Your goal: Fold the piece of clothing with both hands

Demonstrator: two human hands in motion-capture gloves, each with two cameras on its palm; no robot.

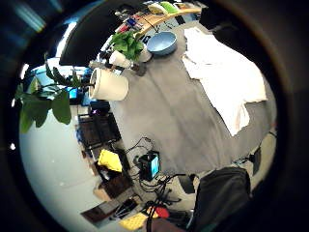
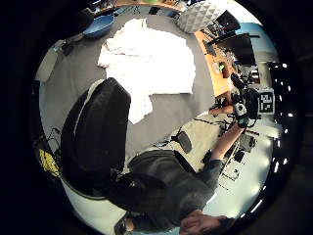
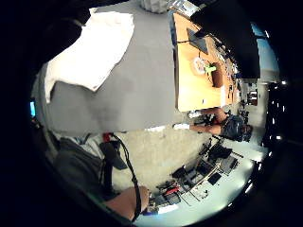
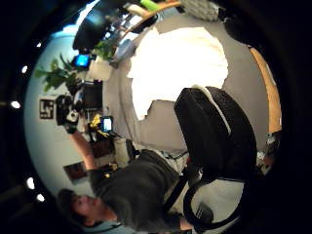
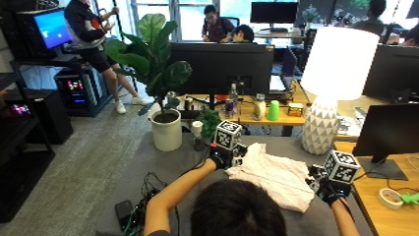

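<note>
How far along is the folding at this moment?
Barely started. Done: the white garment lies spread, rumpled, on the grey table, no fold showing. In hand: nothing clearly; the left hand is at its far left corner and the right hand by its right edge, fingers unclear. Left: all the folds.

Daylight enters through the windows behind the big plant, leaving the room evenly bright with soft shadows. The white garment glares, nearly washed out, in the right thumb-side palm view. All palm views bend strongly and darken toward their rims, and look slightly blurred.
</note>
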